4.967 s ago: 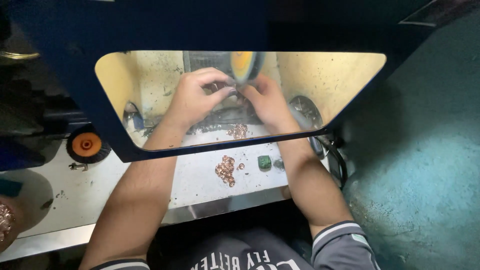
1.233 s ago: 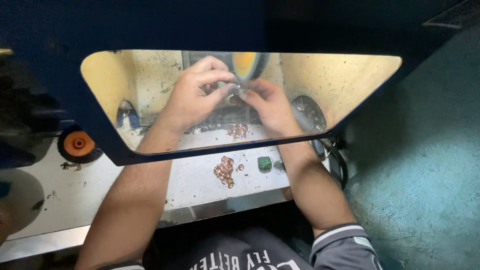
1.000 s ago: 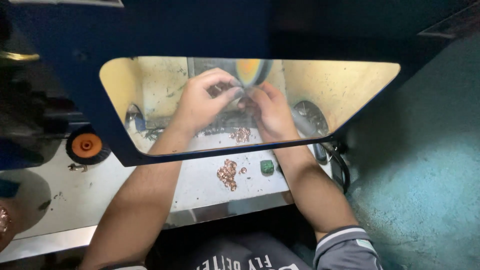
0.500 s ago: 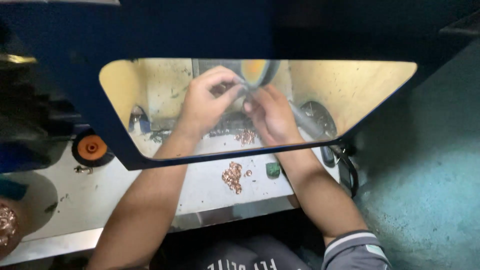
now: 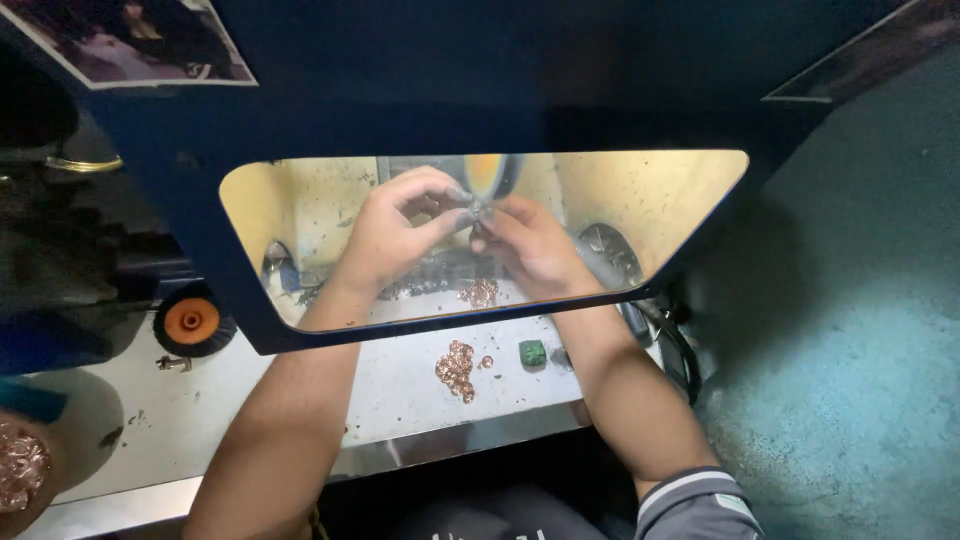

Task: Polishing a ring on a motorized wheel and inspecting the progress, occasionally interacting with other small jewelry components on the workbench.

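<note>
We see both hands behind the clear shield, raised to the spinning polishing wheel (image 5: pixel 488 175). The left hand (image 5: pixel 395 235) and right hand (image 5: pixel 535 245) pinch a tiny metal piece (image 5: pixel 476 212) between closed fingers (image 5: pixel 455 218), just under the wheel, above the worktop (image 5: pixel 400 390).

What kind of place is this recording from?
Probably a small metal-polishing workshop: both hands work at a spinning buffing wheel behind a clear shield, with copper-coloured pieces heaped on the bench.

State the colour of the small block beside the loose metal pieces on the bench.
Green block, clearest in the head view.
</note>
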